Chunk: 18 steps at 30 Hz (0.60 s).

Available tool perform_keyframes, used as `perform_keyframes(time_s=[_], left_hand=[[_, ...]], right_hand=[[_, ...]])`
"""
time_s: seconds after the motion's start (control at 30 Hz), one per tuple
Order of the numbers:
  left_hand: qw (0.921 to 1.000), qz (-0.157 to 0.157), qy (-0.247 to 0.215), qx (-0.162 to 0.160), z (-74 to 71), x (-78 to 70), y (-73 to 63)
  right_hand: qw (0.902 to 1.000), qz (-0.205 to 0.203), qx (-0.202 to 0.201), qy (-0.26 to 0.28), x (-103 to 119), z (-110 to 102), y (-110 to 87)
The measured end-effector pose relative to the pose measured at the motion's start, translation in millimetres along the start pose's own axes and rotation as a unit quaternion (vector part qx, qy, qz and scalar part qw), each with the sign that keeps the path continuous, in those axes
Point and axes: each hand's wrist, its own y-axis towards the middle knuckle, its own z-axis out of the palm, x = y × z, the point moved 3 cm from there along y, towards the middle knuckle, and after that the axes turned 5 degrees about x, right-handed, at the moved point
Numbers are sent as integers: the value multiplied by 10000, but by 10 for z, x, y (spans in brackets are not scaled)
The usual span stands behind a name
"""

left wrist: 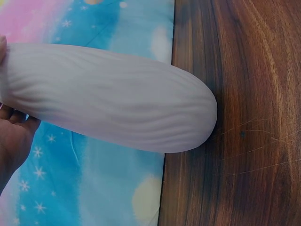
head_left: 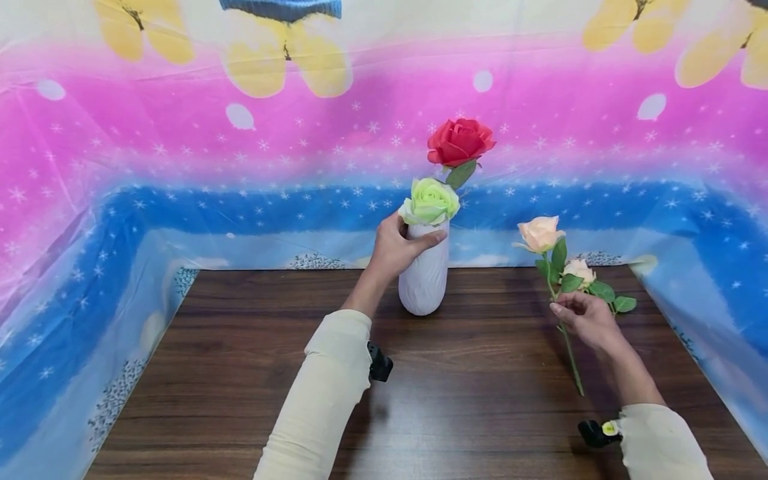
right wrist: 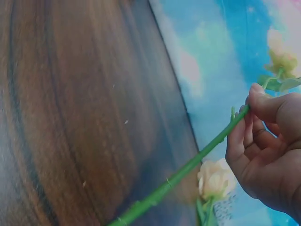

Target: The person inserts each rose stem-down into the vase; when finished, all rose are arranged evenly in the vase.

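My left hand point(head_left: 399, 247) grips the white vase point(head_left: 425, 280) near its top, thumb across the front. Wavy ridges run along the vase point(left wrist: 117, 99) in the left wrist view, where only part of the left hand point(left wrist: 16, 141) shows at its neck. A light green rose point(head_left: 430, 201) covers the mouth of the vase, and a red rose point(head_left: 461, 142) rises above and behind it. To the right, my right hand point(head_left: 588, 320) pinches the green stem point(right wrist: 183, 172) of a peach rose point(head_left: 541, 234) between thumb and fingers. Its bloom points up and its stem end hangs down toward me.
A second peach rose point(head_left: 579, 272) with green leaves point(head_left: 625, 305) is just behind the right hand, near the back of the dark wooden table point(head_left: 252, 373). A patterned pink and blue cloth point(head_left: 180, 133) hangs behind and along both sides of the table.
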Motion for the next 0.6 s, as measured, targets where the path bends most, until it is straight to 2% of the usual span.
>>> perform_keyframes(time_s=[0.27,0.43,0.6], left_hand=[[10000,-59,46,16,2,-4,-5],[10000,-25,55,11,3,-9,-6],[10000,-5,49,2,-1,-6,-11]], right_hand=[[9966,-638,-481,-203,226,0,-30],[9876,-1253,-943,55,377,3,-37],[9818,-1576,-942,494,537,17,-48]])
